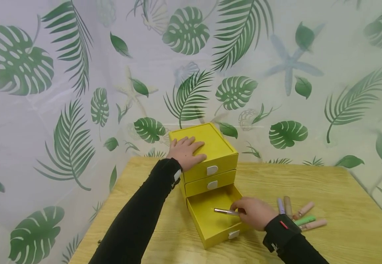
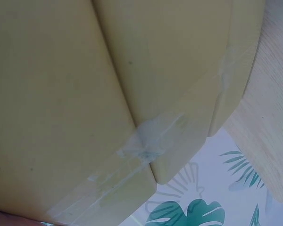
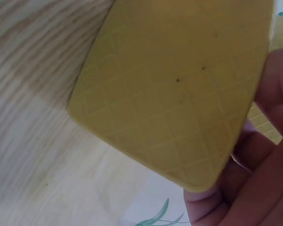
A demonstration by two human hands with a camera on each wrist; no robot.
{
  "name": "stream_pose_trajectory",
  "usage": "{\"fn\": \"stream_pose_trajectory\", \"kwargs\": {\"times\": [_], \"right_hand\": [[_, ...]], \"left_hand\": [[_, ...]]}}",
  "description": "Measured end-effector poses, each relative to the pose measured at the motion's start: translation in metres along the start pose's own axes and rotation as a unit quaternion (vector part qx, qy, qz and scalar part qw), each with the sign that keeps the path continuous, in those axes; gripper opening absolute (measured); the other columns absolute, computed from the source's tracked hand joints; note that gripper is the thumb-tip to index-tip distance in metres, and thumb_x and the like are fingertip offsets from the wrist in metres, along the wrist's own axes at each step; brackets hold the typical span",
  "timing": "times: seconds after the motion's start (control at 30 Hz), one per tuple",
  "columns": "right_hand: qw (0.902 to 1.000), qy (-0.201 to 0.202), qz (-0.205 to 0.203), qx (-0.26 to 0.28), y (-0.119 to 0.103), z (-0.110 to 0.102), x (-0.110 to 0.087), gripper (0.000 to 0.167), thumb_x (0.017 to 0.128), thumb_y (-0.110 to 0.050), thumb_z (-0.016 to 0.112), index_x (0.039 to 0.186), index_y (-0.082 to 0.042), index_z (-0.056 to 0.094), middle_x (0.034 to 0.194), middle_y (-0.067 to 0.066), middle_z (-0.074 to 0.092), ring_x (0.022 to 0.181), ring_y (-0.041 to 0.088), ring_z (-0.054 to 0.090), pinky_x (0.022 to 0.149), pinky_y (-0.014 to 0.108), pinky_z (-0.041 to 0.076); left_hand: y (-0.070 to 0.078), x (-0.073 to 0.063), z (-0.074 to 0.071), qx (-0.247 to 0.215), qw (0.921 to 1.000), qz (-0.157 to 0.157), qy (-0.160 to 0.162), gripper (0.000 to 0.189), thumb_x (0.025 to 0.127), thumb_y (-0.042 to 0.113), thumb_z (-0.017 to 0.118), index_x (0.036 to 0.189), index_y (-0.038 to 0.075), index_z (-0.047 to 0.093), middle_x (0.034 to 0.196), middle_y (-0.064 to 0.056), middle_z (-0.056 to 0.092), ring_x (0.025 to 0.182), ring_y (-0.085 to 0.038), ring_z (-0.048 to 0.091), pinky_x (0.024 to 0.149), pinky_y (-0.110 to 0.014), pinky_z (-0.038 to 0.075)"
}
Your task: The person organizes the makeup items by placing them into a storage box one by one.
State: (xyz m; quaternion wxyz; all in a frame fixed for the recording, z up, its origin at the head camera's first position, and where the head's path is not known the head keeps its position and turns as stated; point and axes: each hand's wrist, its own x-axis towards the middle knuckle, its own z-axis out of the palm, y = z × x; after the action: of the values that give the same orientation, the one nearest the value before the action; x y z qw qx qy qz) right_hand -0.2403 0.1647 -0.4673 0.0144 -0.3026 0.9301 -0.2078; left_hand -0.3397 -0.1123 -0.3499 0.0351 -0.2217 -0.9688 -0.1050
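A yellow three-drawer box (image 1: 210,141) stands on the table, its bottom drawer (image 1: 207,220) pulled out. My left hand (image 1: 186,152) rests on the top near the left front edge, fingers spread. In the left wrist view the taped side of the box (image 2: 146,94) fills most of the picture. Over the right side of the drawer, my right hand (image 1: 255,212) pinches a slim, shiny marker (image 1: 222,211) that points left. The right wrist view has the drawer's side wall (image 3: 179,94) in front, with the curled fingers (image 3: 245,146) partly behind it; the marker is hidden there.
Right of my right hand lie several loose markers: a purple one (image 1: 281,206), a brown one (image 1: 288,207), a green one (image 1: 304,220) and pinkish ones (image 1: 314,224). The wooden table (image 1: 276,179) ends against a leaf-patterned curtain (image 1: 187,62).
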Motion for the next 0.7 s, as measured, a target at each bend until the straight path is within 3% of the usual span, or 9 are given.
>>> {"fn": "stream_pose_trajectory", "kwargs": {"times": [0.1,0.37,0.7], "right_hand": [[0.9998,-0.014,0.001,0.017,0.003,0.0004,0.0002,0.025,0.093,-0.002,0.063,0.104,-0.021,0.075,0.082,-0.014,0.057,0.07,0.006,0.048,0.063,0.029,0.043],[0.9985,-0.039,-0.003,0.037,0.0085,0.0032,-0.0007,0.033,0.091,0.003,0.054,0.084,-0.024,0.07,0.085,-0.013,0.062,0.071,0.005,0.051,0.064,0.031,0.046],[0.9983,-0.032,0.002,0.048,0.0098,0.0062,-0.0017,0.032,0.092,0.002,0.053,0.083,-0.024,0.07,0.085,-0.014,0.063,0.068,0.005,0.05,0.062,0.031,0.043]], "left_hand": [[-0.0005,0.0001,0.0011,0.001,1.0,-0.001,0.0,0.063,0.101,0.059,0.043,0.157,0.03,0.041,0.164,-0.005,0.03,0.152,-0.029,0.022,0.122,-0.058,0.009],[-0.0008,-0.0011,0.0003,0.0,1.0,0.002,0.001,0.063,0.102,0.058,0.042,0.157,0.029,0.041,0.164,-0.006,0.03,0.152,-0.029,0.022,0.121,-0.058,0.01],[0.0003,-0.0007,-0.0007,0.002,1.0,0.0,0.001,0.062,0.102,0.058,0.043,0.157,0.028,0.042,0.164,-0.006,0.03,0.152,-0.03,0.022,0.122,-0.058,0.009]]}}
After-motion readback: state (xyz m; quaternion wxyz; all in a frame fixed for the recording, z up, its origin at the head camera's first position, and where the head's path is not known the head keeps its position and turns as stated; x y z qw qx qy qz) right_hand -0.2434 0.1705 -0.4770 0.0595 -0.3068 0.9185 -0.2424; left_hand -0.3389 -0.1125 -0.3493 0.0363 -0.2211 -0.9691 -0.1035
